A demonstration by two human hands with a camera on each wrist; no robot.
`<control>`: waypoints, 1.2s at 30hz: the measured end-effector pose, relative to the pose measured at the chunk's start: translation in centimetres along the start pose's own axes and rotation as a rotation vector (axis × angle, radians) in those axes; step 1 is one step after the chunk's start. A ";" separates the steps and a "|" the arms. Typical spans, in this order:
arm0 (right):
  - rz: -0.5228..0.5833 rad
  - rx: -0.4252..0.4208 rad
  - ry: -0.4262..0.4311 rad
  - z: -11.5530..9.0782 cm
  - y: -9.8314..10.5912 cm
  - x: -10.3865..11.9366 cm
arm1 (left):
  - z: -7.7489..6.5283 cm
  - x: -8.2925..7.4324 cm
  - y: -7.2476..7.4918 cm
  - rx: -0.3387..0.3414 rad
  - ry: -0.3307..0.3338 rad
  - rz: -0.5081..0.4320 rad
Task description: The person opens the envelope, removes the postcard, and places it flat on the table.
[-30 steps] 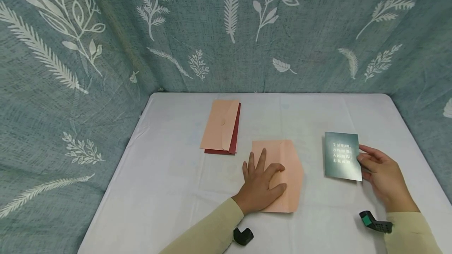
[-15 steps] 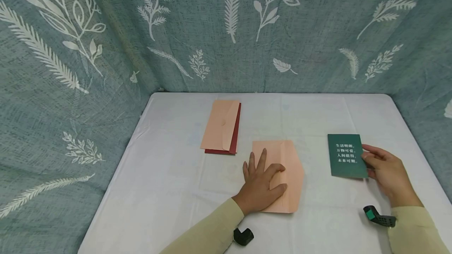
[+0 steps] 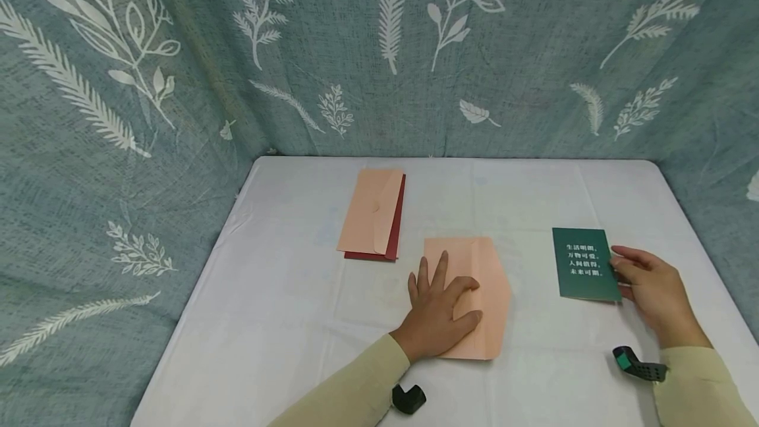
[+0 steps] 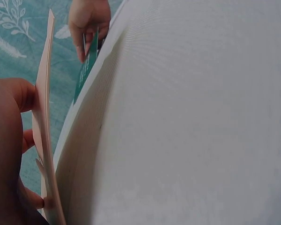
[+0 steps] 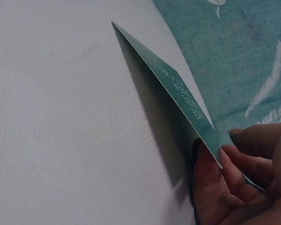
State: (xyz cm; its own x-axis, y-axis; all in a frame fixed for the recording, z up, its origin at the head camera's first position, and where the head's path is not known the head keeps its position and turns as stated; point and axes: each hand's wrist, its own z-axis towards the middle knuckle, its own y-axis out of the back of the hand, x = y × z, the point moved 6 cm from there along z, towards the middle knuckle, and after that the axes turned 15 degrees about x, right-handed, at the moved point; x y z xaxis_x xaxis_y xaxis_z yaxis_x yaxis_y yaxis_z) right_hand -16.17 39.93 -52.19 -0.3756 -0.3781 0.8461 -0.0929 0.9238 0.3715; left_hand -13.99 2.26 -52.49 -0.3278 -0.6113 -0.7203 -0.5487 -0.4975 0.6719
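My left hand [image 3: 439,315] rests on a peach envelope [image 3: 493,295], fingers spread across it. Its pointed flap opens to the right. In the left wrist view the envelope [image 4: 44,108] shows nearly edge-on beside the fingers. On the right, my right hand [image 3: 658,292] holds a dark green card [image 3: 584,282] with white printed characters by its right edge. Seen from the right wrist, the card [image 5: 173,93] casts a shadow on the white surface, with fingers [image 5: 207,173] beneath its near corner. Part of the grip is hidden behind the card.
Farther back lies another peach envelope [image 3: 367,209], flap closed, over a dark red one [image 3: 396,232] that peeks out at its right and lower edges. A white cloth covers the table [image 3: 267,282]. Green leaf-patterned curtains [image 3: 332,31] stand behind and beside it.
My right hand has shifted slightly right with the green card. The card has tilted so its glare is gone and the print reads clearly. My left hand stays put on the envelope.
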 end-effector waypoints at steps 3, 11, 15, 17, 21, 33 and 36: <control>-0.037 -0.018 -0.006 -0.2 0.1 0.1 | 0.0 0.0 0.0 -0.003 -0.001 0.002; -0.071 -0.049 -0.011 -0.6 0.5 0.1 | -0.1 0.0 0.0 0.001 0.005 -0.001; -0.091 -0.065 -0.020 -0.8 0.6 0.0 | -0.1 0.1 0.0 -0.003 0.003 -0.003; -0.099 -0.076 -0.016 -0.9 0.6 0.1 | -0.1 0.1 0.0 -0.004 0.002 -0.005; -0.106 -0.092 0.015 -1.1 0.3 0.5 | -0.1 0.2 -0.1 -0.002 0.002 -0.005; -0.314 -0.074 0.238 -1.8 -3.3 3.6 | -0.1 0.1 -0.1 -0.013 0.001 0.015; -0.324 -0.031 0.344 -2.0 -4.7 4.6 | -0.1 0.2 -0.1 -0.015 -0.003 0.014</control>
State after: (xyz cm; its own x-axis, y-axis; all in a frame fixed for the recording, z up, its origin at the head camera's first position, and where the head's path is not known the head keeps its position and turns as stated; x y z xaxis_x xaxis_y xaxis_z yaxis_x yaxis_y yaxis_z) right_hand -15.62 33.76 -49.25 -0.0045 -0.6493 0.7605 -0.1256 0.7549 0.6437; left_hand -13.96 2.17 -52.64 -0.3378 -0.6167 -0.7111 -0.5325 -0.4978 0.6846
